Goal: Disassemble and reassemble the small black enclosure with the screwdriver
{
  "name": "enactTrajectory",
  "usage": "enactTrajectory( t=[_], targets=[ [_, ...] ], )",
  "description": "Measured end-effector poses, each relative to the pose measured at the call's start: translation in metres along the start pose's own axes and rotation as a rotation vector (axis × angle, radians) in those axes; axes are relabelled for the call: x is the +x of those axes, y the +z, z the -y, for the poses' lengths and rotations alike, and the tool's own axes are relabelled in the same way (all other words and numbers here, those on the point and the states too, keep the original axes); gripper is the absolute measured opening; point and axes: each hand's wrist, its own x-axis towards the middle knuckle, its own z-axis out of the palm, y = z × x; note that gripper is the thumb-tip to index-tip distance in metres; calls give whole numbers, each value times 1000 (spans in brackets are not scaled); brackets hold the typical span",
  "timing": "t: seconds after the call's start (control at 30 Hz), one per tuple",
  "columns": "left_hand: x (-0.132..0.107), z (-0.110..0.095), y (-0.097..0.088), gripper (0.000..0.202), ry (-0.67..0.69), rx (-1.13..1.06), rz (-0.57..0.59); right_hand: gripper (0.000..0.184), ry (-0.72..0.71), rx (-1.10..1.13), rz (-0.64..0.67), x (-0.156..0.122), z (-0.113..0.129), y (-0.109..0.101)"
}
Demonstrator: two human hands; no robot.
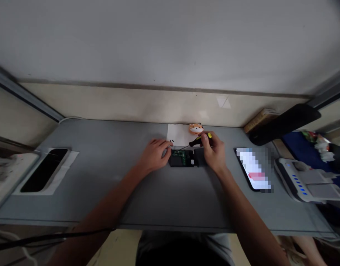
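Note:
A small black electronic device (177, 162) lies flat on the desk with its green circuit board (183, 157) exposed. My left hand (155, 155) is at its left end, thumb and fingers closed about the upper left corner. In my right hand (216, 153) is a screwdriver (196, 142) with a black and yellow handle, its shaft slanting down left and its tip over the board. Whether the tip touches a screw is too small to tell. Behind the device lies a white paper (177, 133) with several tiny dark pieces on it, perhaps screws.
An orange and white animal-faced figure (196, 129) stands by the wall. To the left, a phone (45, 170) rests on white paper. A lit phone (253, 170), a power strip (299, 181) and a long black case (283, 123) occupy the right side.

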Motion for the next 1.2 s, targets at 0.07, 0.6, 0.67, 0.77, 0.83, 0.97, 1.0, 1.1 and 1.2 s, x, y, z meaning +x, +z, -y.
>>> enactTrajectory(
  t=[0.07,0.6,0.67,0.77,0.83,0.97,1.0,1.1,1.2],
  targets=[
    [-1,1,3,27,8,-16,29,48,-2,-19,12,-1,-1,1],
    [-2,0,13,29,32,-85,133,43,-21,-71,51,-3,1,4],
    [-1,0,13,29,33,-97,132,41,-28,-83,68,-5,4,5],
    [0,0,12,28,36,-120,127,39,-47,-105,88,-5,12,8],
    [0,0,12,28,39,-122,133,36,-57,-116,108,-3,19,10],
    [0,-1,11,27,38,-108,156,30,-79,-136,229,10,34,17],
    [0,-1,11,27,37,-102,158,28,-79,-134,256,14,36,19],
    [0,-1,12,27,29,-79,171,31,-51,-133,240,23,39,26],
    [0,-1,13,27,18,-65,192,33,-75,30,171,24,35,36]
  ],
)
